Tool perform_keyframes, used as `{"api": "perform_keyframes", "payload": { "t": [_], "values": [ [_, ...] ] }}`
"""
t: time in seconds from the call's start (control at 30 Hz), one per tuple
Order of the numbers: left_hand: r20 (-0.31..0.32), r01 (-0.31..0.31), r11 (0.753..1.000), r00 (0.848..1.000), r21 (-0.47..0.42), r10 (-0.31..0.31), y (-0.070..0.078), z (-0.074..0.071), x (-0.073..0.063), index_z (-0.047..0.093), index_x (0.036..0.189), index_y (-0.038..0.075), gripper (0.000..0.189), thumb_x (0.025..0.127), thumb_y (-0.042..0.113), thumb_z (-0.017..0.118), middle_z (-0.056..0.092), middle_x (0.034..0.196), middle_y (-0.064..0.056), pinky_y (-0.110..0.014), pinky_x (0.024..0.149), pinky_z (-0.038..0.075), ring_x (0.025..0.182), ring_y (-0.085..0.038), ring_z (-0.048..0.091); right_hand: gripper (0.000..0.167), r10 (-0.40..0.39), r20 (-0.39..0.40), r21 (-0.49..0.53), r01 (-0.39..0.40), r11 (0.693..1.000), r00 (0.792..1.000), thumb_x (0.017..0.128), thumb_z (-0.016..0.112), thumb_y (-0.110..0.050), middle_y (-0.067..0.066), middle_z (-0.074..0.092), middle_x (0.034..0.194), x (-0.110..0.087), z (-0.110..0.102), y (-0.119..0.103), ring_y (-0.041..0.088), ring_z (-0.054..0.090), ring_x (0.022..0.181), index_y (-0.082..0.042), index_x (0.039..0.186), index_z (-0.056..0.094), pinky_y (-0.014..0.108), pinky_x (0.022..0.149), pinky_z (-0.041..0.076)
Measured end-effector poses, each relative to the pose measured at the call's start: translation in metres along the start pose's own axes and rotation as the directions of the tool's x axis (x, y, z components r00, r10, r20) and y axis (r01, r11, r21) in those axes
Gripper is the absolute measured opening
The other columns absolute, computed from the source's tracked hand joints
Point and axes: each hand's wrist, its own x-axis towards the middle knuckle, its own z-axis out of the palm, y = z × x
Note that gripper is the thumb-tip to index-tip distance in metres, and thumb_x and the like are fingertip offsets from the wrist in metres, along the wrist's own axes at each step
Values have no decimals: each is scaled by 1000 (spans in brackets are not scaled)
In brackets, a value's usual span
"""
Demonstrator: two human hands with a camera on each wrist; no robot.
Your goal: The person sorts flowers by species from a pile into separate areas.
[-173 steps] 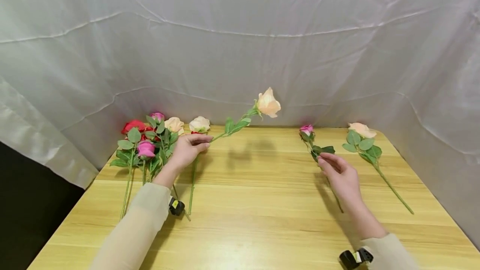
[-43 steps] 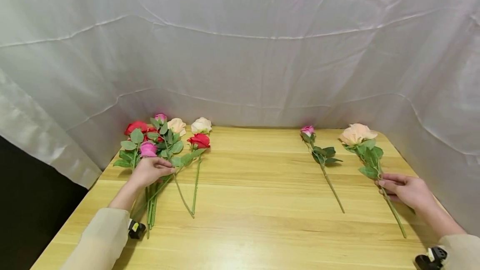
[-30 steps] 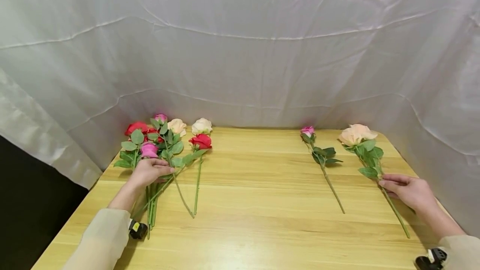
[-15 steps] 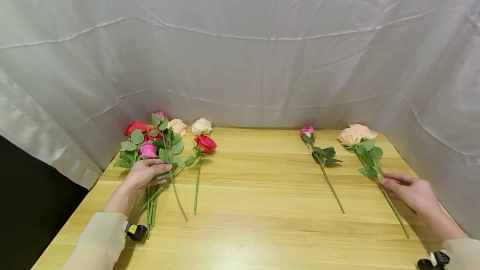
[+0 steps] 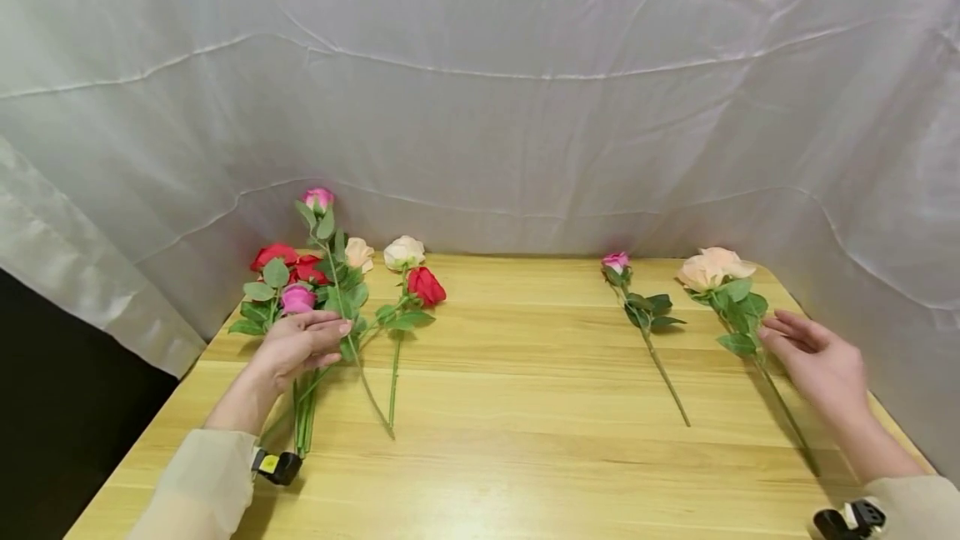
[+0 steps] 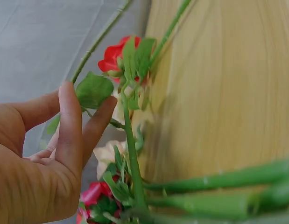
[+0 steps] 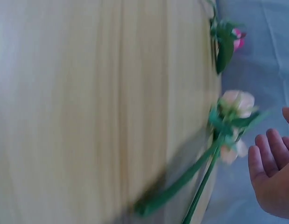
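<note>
My left hand [image 5: 300,347] pinches the stem of a pink rose [image 5: 318,199] between thumb and fingers; the bloom stands above the others, the stem slanting down to the right. In the left wrist view a green leaf [image 6: 94,90] shows at the fingertips. Below and around this hand lies a pile of roses: red roses [image 5: 274,256], a magenta rose [image 5: 297,298] and a peach rose [image 5: 359,254]. A separate red rose [image 5: 426,286] lies just right of them. My right hand [image 5: 825,365], fingers loose, is beside the peach roses [image 5: 712,268], holding nothing.
A white rose [image 5: 404,252] lies behind the separate red one. On the right half of the wooden table [image 5: 525,407] is a single pink rose [image 5: 615,262] with dark leaves. A pale grey curtain [image 5: 480,107] hangs behind the table.
The pink rose has risen out of the left pile in my left hand. The separate red rose has shifted right. My right hand has let go of the peach rose stem.
</note>
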Motion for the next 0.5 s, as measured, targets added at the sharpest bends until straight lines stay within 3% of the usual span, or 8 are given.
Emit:
{"api": "perform_keyframes", "payload": {
  "t": [0.1,0.33,0.5],
  "values": [
    [21,-31,999,999,-33,31,3,6,-1,32,153,-14,69,102,13,68,72,117,2,-25,82,63,96,-4,69,60,-23,1,76,23,997,1000,98,75,-31,-40,66,99,-3,8,-13,-25,59,89,-5,149,56,0,69,48],
    [34,-53,992,998,-113,57,12,21,-5,37,148,-14,59,101,6,67,71,112,1,-30,84,64,96,-12,73,56,-85,-1,82,85,993,996,99,74,-29,-37,67,105,-10,31,-42,-23,59,95,-4,147,58,0,74,49],
    [56,-51,997,997,-60,54,14,29,-8,42,142,-14,53,101,7,68,69,115,-5,-34,85,65,97,-12,70,55,-94,66,175,81,981,993,101,72,-26,-30,70,114,-17,48,-64,-18,63,99,-6,149,56,3,80,52]
  ]
}}
